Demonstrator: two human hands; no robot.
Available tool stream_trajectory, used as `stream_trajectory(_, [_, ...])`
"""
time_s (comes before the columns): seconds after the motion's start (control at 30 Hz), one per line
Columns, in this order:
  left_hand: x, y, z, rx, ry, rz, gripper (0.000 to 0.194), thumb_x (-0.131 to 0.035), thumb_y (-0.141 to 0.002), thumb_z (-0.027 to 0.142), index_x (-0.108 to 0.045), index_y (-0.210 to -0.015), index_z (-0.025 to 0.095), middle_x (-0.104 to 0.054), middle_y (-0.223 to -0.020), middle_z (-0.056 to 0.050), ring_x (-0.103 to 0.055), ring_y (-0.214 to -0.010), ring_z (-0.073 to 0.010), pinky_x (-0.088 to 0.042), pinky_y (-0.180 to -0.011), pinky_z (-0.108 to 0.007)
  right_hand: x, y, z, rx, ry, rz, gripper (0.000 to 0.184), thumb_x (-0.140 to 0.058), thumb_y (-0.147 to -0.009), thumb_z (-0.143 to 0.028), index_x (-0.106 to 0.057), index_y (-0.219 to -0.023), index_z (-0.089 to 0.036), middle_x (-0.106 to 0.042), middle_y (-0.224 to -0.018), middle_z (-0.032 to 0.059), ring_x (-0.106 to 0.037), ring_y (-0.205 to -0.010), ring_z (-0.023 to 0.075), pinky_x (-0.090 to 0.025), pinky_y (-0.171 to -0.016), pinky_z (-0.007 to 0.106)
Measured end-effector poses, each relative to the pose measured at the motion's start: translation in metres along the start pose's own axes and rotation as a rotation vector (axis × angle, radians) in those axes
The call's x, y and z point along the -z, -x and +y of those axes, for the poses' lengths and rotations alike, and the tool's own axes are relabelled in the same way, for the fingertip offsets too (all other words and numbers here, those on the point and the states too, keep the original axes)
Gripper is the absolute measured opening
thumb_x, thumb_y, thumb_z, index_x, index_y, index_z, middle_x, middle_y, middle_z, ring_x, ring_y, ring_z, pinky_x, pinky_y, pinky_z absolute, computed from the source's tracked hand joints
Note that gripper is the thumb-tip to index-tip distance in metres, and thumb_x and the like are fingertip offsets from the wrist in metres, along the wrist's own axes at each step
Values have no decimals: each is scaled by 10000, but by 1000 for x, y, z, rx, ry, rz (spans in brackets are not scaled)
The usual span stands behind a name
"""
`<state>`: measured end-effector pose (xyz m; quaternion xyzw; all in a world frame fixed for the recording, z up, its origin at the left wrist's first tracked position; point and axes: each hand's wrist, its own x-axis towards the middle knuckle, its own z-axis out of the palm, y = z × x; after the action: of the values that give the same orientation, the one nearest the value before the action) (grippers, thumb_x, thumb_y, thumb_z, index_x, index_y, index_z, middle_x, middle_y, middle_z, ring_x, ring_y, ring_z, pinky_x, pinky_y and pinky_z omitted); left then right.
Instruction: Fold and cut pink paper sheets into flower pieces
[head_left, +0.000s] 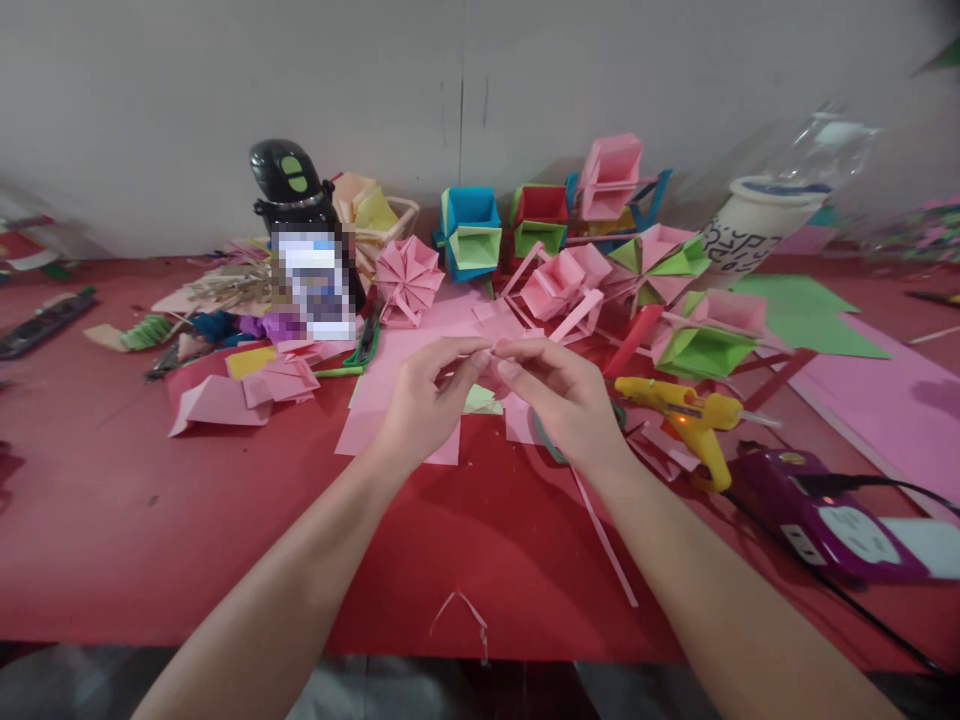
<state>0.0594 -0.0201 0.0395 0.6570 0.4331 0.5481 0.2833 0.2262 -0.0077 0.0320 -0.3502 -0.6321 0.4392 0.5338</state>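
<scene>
My left hand point(431, 395) and my right hand point(566, 395) meet above the red table, thumbs and fingertips pinched together. Between them is a small piece of pink paper point(492, 374), mostly hidden by the fingers. Below the hands lie pink paper sheets point(401, 405) and a light green paper scrap point(481, 401). A teal curved handle point(550, 437) shows partly behind my right hand. Beneath my right wrist, a thin pink paper strip point(606, 545) runs toward the table's front.
Folded paper boxes point(471, 225) and a pink paper wheel point(409, 275) stand at the back. A phone point(319, 290) leans against a black bottle point(289, 175). To the right are a yellow glue gun point(686, 410), a purple power strip point(840, 520) and a white pot point(750, 230).
</scene>
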Motion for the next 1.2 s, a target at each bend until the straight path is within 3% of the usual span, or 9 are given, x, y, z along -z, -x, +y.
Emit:
stream_trajectory(0.5, [4,-1,-2,-38,-65,-31,176,-614,-959,234,-778,-1024,242,-776,-988,-53,-714,-917,-190,-570,-798,-285,1,-1,0,-48,-91,-66,189,-769,-845,-315,-772,-1026,-265,-754,-1082,32,-691,-1035,211,-603,-841,350])
stream_trajectory(0.73, [4,-1,-1,23,63,-54,167,-654,-943,283,-797,-1009,230,-790,-998,-61,-736,-911,-213,-596,-852,-342,-1,-1,-5,-36,-58,-21,117,-743,-864,-320,-777,-964,-271,-761,-1027,19,-701,-1010,209,-605,-887,384])
stream_trajectory(0.97, [4,-3,1,122,188,-56,153,-706,-908,308,-813,-965,215,-795,-936,-58,-739,-927,-226,-607,-879,-373,-1,-1,-7,5,-14,-14,90,-738,-866,-278,-774,-947,-260,-754,-984,17,-701,-952,193,-602,-850,361])
stream_trajectory(1.2, [3,-3,-1,61,114,-19,128,-707,-907,271,-807,-969,221,-801,-994,-55,-742,-930,-215,-608,-863,-344,1,0,-2,-10,0,-27,147,-748,-867,-321,-756,-987,-237,-740,-1070,46,-694,-980,202,-600,-820,350])
